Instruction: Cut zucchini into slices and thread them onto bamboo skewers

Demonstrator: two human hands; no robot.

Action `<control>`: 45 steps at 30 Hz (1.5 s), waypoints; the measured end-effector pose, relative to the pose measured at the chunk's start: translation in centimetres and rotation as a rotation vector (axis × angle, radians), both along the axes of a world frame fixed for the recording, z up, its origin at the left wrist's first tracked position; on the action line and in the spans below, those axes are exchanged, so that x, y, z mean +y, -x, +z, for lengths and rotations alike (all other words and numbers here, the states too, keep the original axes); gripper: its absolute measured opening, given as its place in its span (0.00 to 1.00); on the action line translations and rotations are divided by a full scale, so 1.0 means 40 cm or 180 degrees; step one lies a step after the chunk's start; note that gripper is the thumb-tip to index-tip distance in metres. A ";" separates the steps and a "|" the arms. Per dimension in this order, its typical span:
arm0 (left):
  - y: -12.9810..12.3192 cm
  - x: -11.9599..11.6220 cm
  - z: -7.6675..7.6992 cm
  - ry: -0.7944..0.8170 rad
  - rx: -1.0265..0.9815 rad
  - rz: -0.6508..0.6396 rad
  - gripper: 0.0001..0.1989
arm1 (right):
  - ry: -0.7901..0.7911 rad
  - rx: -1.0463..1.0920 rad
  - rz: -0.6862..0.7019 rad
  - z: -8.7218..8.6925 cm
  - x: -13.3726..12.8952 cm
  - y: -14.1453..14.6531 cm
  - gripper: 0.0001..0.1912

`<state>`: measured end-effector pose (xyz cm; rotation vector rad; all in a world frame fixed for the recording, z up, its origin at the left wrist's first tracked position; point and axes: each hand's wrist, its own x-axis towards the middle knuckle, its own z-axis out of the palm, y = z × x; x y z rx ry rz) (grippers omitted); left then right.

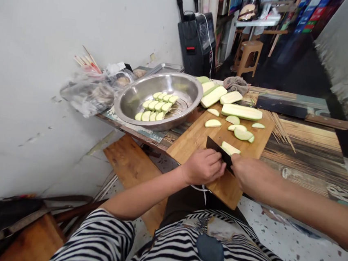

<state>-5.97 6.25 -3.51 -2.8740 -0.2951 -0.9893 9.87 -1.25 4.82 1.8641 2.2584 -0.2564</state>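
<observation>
My right hand (245, 170) is closed round the handle of a dark-bladed kitchen knife (214, 146), its blade over the wooden cutting board (188, 144). Close against the near side of the blade, my left hand (204, 166) has its fingers curled down; whatever lies under them is hidden. A pale zucchini slice (230, 148) shows just beyond the blade. Farther up the board are several loose slices, among them a green-edged slice (243, 134), and a long zucchini half (242, 112). More zucchini halves (213, 96) lie at the board's far left corner.
Left of the board stands a steel basin (156, 124) holding skewered zucchini slices (156, 106). Bamboo skewers (280, 128) and a second knife (328, 121) lie to the right. A cloth (236, 84) and plastic bags (88, 93) sit farther back; a black speaker (194, 42) stands by the wall.
</observation>
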 end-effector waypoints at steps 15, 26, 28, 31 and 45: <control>-0.023 -0.003 0.022 0.0054 0.0564 0.0032 0.15 | -0.0510 -0.0129 -0.0170 0.082 0.170 -0.162 0.14; -0.003 0.002 0.011 0.0090 0.0179 -0.0118 0.12 | -0.0537 -0.0095 -0.0087 0.111 0.043 -0.125 0.11; -0.008 0.005 0.006 0.0058 0.0091 -0.0160 0.11 | -0.0434 -0.0044 -0.0039 0.097 0.008 -0.102 0.08; -0.012 0.007 0.001 -0.0007 -0.0011 -0.0172 0.10 | -0.0253 -0.0008 0.0028 0.086 -0.022 -0.079 0.04; -0.012 0.002 0.002 -0.0085 -0.0187 -0.0128 0.10 | -0.0256 -0.0047 0.0146 0.048 -0.005 -0.082 0.04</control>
